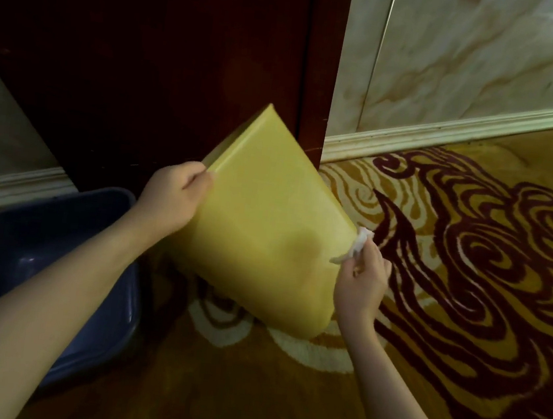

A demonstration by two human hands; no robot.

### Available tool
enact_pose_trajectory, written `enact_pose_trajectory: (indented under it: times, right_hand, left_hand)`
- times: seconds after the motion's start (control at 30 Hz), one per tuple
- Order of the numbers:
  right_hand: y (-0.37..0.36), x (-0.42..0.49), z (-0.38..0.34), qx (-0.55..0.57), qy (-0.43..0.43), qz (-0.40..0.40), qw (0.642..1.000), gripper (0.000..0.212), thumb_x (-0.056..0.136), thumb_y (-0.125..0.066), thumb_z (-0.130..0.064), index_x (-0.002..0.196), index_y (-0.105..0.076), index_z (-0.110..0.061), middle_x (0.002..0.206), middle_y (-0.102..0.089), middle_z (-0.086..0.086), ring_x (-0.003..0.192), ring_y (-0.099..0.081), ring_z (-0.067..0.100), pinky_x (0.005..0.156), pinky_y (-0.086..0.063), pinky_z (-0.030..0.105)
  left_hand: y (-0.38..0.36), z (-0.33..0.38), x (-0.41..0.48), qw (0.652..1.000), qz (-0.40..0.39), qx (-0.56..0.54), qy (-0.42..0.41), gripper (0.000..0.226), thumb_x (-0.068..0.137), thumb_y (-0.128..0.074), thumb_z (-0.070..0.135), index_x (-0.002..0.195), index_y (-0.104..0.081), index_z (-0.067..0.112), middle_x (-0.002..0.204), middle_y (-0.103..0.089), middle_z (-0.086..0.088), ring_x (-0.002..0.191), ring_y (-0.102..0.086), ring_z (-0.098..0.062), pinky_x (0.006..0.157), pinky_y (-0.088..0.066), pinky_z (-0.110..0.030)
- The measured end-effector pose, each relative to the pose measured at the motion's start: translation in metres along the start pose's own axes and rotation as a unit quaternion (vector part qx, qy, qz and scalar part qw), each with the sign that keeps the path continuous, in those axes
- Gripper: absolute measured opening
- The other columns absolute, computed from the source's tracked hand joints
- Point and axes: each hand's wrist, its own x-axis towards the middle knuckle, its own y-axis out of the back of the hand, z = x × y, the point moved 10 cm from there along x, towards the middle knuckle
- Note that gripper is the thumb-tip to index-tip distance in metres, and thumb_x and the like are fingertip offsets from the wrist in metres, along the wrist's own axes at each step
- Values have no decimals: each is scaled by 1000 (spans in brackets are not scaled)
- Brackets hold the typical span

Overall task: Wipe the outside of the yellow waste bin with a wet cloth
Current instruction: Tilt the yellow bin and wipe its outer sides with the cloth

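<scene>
The yellow waste bin [260, 218] is tilted, its rim end up and away toward the dark door, its base end low near me over the carpet. My left hand [173, 197] grips the bin's left edge near the rim. My right hand [361, 281] holds a small white cloth [357, 244], pressed against the bin's right edge. A darker patch shows on the bin's side just left of the cloth. The bin's opening is hidden from me.
A blue plastic basin [22, 249] sits on the floor at the left, under my left forearm. A dark wooden door [147, 57] stands behind the bin. Marble wall with a white skirting board [449, 132] runs at the right. Patterned gold and maroon carpet [468, 265] covers the floor.
</scene>
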Motion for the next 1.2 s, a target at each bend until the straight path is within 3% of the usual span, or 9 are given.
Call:
enact_pose_trajectory:
  times: [0.17, 0.37, 0.5, 0.6, 0.7, 0.8, 0.87, 1.07, 1.2]
  right_hand:
    - [-9, -5, -51, 6, 73, 3, 997, 40, 86, -54, 2, 125, -54, -4, 129, -56, 10, 109, -40, 11, 90, -13, -8]
    - [-4, -6, -52, -52, 86, 15, 995, 38, 88, -52, -2, 126, -54, -5, 130, -56, 9, 105, -49, 22, 92, -25, 16]
    - [4, 27, -23, -27, -37, -12, 999, 29, 89, -45, -8, 113, -62, -7, 109, -64, 0, 102, -51, 24, 86, -34, 25]
    - [4, 25, -39, -11, -29, -48, 998, 32, 90, -45, -11, 119, -61, -10, 108, -67, 1, 97, -47, 15, 90, -42, 36]
    - [-1, 1, -72, -6, 46, -85, 995, 29, 88, -49, -12, 114, -63, -14, 106, -67, -3, 95, -50, 12, 88, -35, 28]
    - [-6, -25, -102, -24, 104, -96, 990, 31, 86, -51, -13, 114, -63, -16, 110, -66, -5, 99, -46, 9, 89, -33, 26]
    - [-3, -33, -110, -21, 116, -91, 989, 34, 84, -50, -13, 115, -64, -13, 111, -66, -2, 99, -49, 14, 88, -35, 27]
    - [10, -25, -92, -52, 119, -61, 990, 35, 85, -54, -13, 119, -61, -18, 117, -64, -5, 94, -40, 8, 85, -39, 31]
    - [11, -2, -61, -132, 93, -42, 986, 36, 85, -54, -11, 121, -60, -17, 123, -62, -4, 95, -46, 18, 78, -33, 32]
  left_hand:
    - [-18, 9, -1, 986, -157, -40, -39, 38, 95, -43, 31, 91, -59, -3, 83, -58, -32, 74, -56, -43, 66, -44, -47]
    - [-23, -11, 2, 946, -321, -34, -2, 26, 80, -54, 49, 96, -70, 35, 95, -75, 11, 86, -69, -5, 67, -52, -14]
    - [-3, -41, -8, 919, -390, -22, 41, 50, 62, -64, 71, 103, -67, 42, 106, -73, 10, 95, -69, -9, 80, -55, -23]
    - [4, -52, -12, 897, -438, 2, 52, 58, 56, -72, 67, 111, -60, 53, 115, -69, 16, 106, -65, -7, 95, -49, -40]
    - [5, -25, 5, 919, -373, -99, 81, 65, 51, -76, 66, 112, -56, 58, 115, -68, 17, 103, -66, -7, 80, -56, -32]
    - [3, 10, 32, 961, -230, -104, 115, 55, 64, -60, 73, 85, -74, 24, 81, -77, -3, 74, -73, -18, 57, -56, -26]
    - [4, 19, 37, 974, -166, -70, 134, 48, 82, -54, 57, 75, -69, 12, 73, -71, -12, 70, -68, -30, 66, -51, -33]
    - [25, 21, 43, 990, -27, -103, 92, 27, 89, -55, 35, 69, -65, 22, 51, -69, 11, 49, -65, -3, 56, -41, -24]
    - [36, -10, 24, 976, 29, -190, 102, 26, 89, -53, 44, 72, -70, 32, 74, -72, 7, 80, -66, -16, 71, -48, -34]
